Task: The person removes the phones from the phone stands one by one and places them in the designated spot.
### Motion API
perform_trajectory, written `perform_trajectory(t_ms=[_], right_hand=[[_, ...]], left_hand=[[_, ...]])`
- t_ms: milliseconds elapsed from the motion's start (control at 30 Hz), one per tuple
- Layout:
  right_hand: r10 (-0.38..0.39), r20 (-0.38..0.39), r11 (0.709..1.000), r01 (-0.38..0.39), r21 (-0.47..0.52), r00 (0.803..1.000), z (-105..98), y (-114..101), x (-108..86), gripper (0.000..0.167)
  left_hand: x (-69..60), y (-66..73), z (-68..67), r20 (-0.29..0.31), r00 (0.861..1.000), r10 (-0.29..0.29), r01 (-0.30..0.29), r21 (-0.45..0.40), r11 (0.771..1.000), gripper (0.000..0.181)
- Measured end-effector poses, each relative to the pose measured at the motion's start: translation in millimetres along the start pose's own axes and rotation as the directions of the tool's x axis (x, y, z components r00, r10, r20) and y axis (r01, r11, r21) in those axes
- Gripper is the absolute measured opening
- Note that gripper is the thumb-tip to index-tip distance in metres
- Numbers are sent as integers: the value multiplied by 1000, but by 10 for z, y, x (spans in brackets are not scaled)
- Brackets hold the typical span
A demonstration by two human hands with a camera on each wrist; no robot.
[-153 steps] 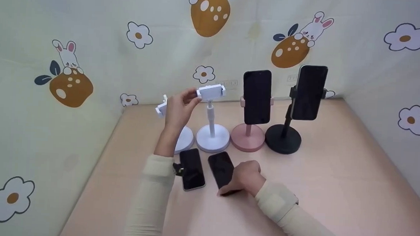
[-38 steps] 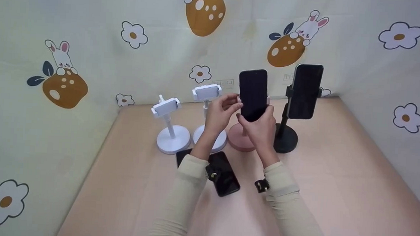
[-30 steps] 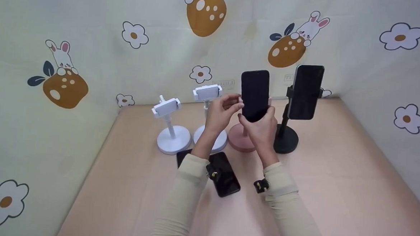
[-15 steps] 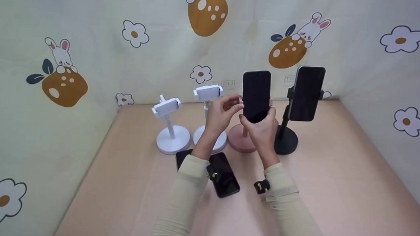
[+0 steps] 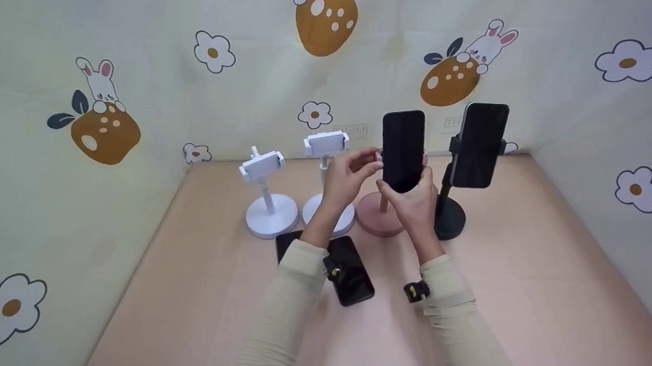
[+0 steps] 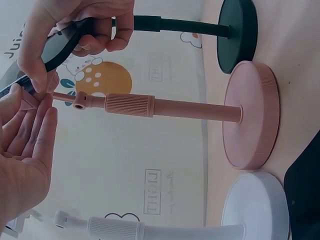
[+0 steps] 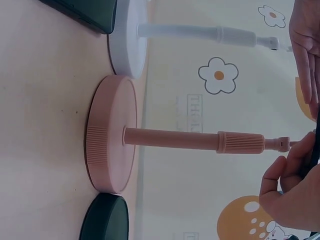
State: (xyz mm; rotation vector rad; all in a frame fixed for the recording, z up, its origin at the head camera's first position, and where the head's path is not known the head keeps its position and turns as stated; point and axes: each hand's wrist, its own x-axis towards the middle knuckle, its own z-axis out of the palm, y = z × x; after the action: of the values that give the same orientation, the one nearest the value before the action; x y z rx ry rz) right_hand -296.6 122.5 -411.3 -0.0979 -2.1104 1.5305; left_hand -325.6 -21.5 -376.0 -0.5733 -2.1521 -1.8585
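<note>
A black smartphone point(image 5: 403, 148) stands upright in the clamp of the pink phone stand point(image 5: 380, 216). Round the lower end of this phone curls my right hand point(image 5: 414, 204), its thumb across the bottom left corner. My left hand point(image 5: 344, 178) pinches the clamp's left arm between thumb and fingers; the left wrist view shows the pink clamp piece point(image 6: 29, 102) there. The stand's ribbed collar and round base point(image 7: 110, 135) are untouched. Most of the clamp is hidden behind the phone.
Right of the pink stand, a black stand point(image 5: 449, 218) holds another phone point(image 5: 479, 146). Two white stands point(image 5: 271, 216) with phoneless clamps stand left. Two phones lie on the table in front, one point(image 5: 352, 273) partly under my left sleeve, the other point(image 5: 286, 242) mostly hidden. A patterned cloth hangs behind.
About five seconds ago my left hand was at a white stand's clamp and my right on a lying phone; both came to the pink stand. Over the last second they hold nearly still.
</note>
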Motion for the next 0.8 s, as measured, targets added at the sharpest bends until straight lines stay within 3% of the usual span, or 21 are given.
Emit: perform_trajectory(t_ms=[367, 800], right_hand=[[18, 57, 1000, -18, -8, 998, -65, 2, -4, 73], [-17, 116, 998, 24, -58, 993, -108, 14, -102, 69]], left_hand=[[4, 16, 36, 48, 997, -58, 61, -61, 996, 33], [14, 34, 4, 41, 997, -68, 70, -51, 996, 31]])
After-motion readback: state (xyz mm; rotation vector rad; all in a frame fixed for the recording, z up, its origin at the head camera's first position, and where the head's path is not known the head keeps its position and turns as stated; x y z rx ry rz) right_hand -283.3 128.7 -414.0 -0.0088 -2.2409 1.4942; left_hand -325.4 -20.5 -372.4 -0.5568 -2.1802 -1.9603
